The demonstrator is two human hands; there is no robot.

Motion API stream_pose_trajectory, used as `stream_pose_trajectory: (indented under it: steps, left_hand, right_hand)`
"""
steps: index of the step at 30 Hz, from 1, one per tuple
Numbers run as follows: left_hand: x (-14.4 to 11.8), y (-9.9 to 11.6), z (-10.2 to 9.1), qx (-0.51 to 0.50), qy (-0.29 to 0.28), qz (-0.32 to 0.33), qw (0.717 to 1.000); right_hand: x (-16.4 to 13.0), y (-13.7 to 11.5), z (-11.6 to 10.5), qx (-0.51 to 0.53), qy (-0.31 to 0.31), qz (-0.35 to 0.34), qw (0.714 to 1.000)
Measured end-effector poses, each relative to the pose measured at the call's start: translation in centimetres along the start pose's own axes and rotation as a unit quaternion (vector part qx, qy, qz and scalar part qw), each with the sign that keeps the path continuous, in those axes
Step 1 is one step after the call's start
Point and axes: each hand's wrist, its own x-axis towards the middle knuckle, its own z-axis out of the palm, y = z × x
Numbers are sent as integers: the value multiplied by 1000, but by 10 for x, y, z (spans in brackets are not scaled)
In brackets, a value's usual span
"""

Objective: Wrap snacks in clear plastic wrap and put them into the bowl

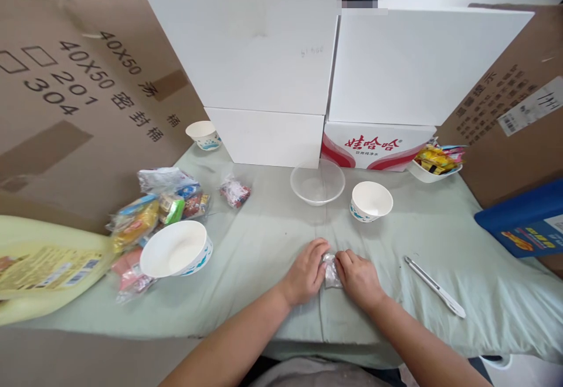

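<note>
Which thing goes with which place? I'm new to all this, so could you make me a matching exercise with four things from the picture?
Things
1. Small shiny packet
2. See-through bowl
3. Slim tool
4. Pale yellow bag

Places
A. Lying on the cloth to the right of the right hand
B. At the left edge of the picture
C. Between the right hand and the left hand
D. Close in front of the white boxes

Right pairs: 1-C, 2-D, 3-A, 4-B

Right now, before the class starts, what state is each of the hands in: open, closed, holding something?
Left hand: closed, holding the left side of a small clear packet.
Right hand: closed, holding its right side.
</note>
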Motion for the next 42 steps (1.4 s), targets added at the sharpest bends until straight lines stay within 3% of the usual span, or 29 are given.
stream_pose_trajectory:
  steps: [2,6,9,15,18,21,23,26,31,34,37,39,42]
  left_hand:
    - [1,2,-1,21,7,27,999]
    - [2,5,3,65,-81,111,988]
    - [4,6,4,71,-125,72,987]
    - [7,8,-1,59,-164,18,984]
    - [7,8,-1,56,-165,16,984]
    - [7,8,-1,45,-159,12,986]
    - [6,8,-2,34,-149,11,988]
    - [4,5,-6,30,-118,-8,993]
    - [3,-4,-9,63,-41,-73,995]
    - [4,-6,-7,60,-38,-79,994]
    - [6,-6,-6,52,-41,-90,994]
    - [6,-6,-7,46,-41,-96,994]
    - [7,-6,-7,42,-42,-103,993]
  right_hand:
    - [-1,-1,0,-5,2,3,1000]
    - [0,-5,0,-10,7,4,1000]
    - [1,2,-1,-18,19,12,1000]
    - [0,42,-22,-45,74,91,992]
    - [-5,38,-36,34,63,6,997]
    - [-9,18,-41,161,-21,-112,980]
    - [-10,8,-40,195,-59,-120,972]
    - [-13,2,-35,189,-60,-104,975]
    - [-11,12,-36,144,-60,-135,978]
    - [10,34,-58,118,0,-153,981]
    - [55,65,-92,47,36,-58,997]
    - [89,84,-107,-44,-81,49,994]
    - [132,105,-104,-72,-200,82,974]
